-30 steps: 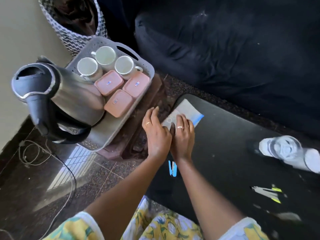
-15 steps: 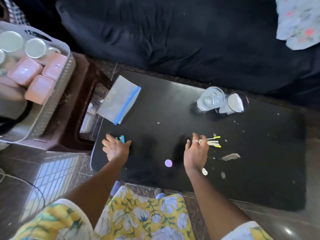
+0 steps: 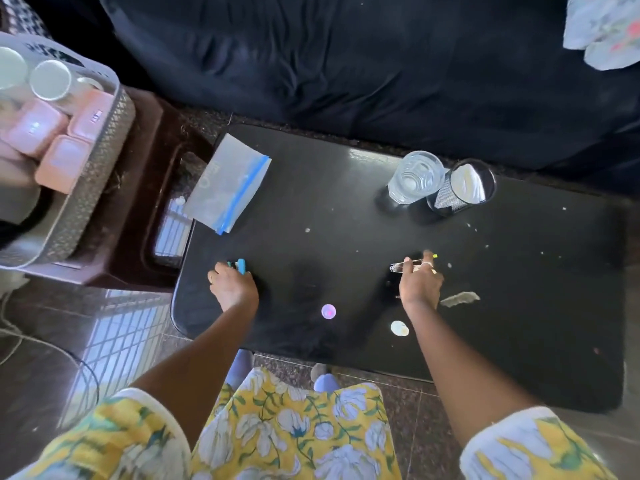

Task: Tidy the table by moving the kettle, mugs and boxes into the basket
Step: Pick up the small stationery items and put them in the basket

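Mugs (image 3: 50,79) and boxes (image 3: 34,128) lie in the basket (image 3: 100,174) left of the table (image 3: 311,209); on the table, the left hand (image 3: 233,285) grips a blue item (image 3: 240,264) and the right hand (image 3: 419,282) pinches a yellow-tipped item (image 3: 408,264), seemingly clearing leftovers, with lifting next.

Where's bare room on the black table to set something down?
The table is bare mid-way, between zip bag, glass, left hand gripping a blue clip and right hand pinching yellow-tipped clips. Its right end past the mesh cup holds only crumbs. Glass and cup crowd the back. The basket looks packed.
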